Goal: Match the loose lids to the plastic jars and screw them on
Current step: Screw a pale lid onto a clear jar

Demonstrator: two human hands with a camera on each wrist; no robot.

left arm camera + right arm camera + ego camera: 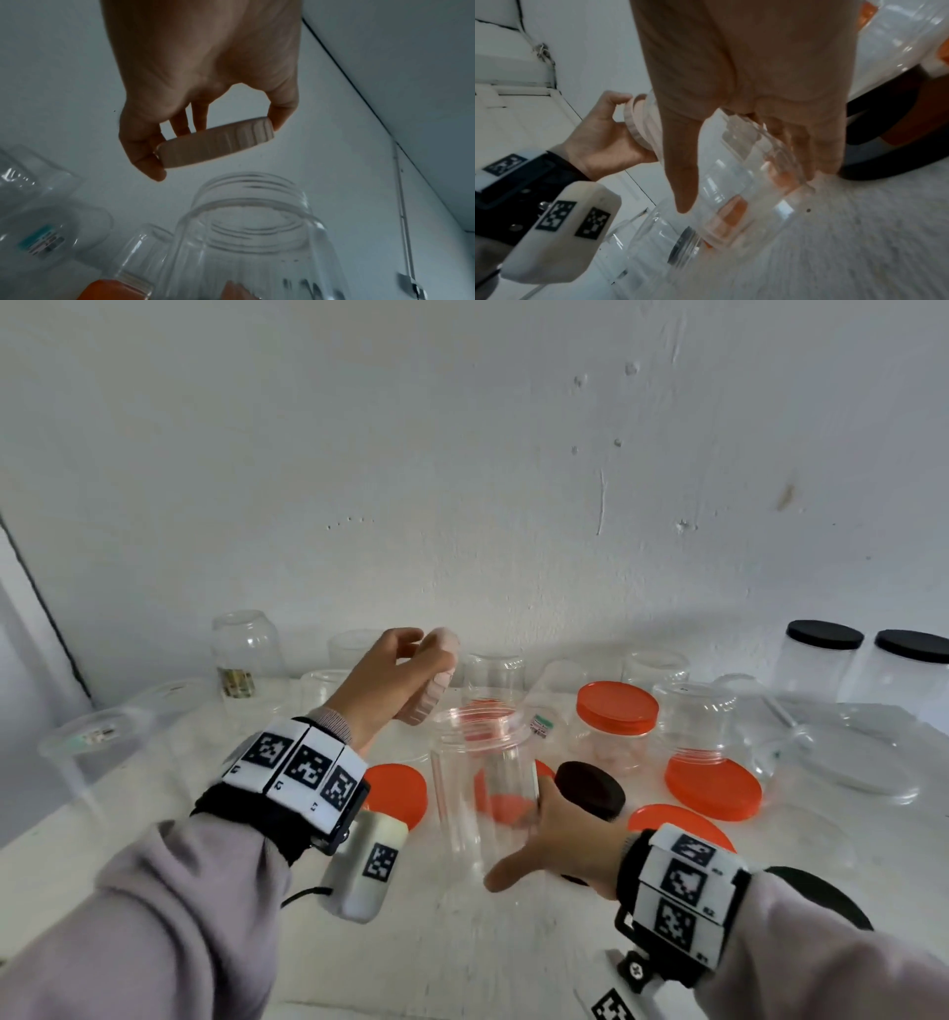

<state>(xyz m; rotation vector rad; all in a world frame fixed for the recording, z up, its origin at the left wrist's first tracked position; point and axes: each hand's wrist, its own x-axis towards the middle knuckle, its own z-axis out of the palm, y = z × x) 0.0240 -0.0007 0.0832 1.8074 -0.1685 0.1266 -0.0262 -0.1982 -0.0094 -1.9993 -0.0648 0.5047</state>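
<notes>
A tall clear plastic jar (480, 783) stands open at the table's middle; its threaded mouth (250, 194) shows in the left wrist view. My right hand (544, 839) grips the jar's lower body (752, 172), fingers behind it and thumb stretched in front. My left hand (395, 680) holds a pale pink ribbed lid (431, 683) tilted, just above and left of the jar's mouth, apart from it. The lid (218, 142) is pinched by its rim between thumb and fingers, and the same lid (635, 121) shows in the right wrist view.
Loose orange lids (395, 791) (711, 785) and a black lid (590, 788) lie around the jar. An orange-lidded jar (616, 711) stands behind. Several clear jars, some upside down (696, 716), line the wall; two black-lidded jars (824, 654) stand far right.
</notes>
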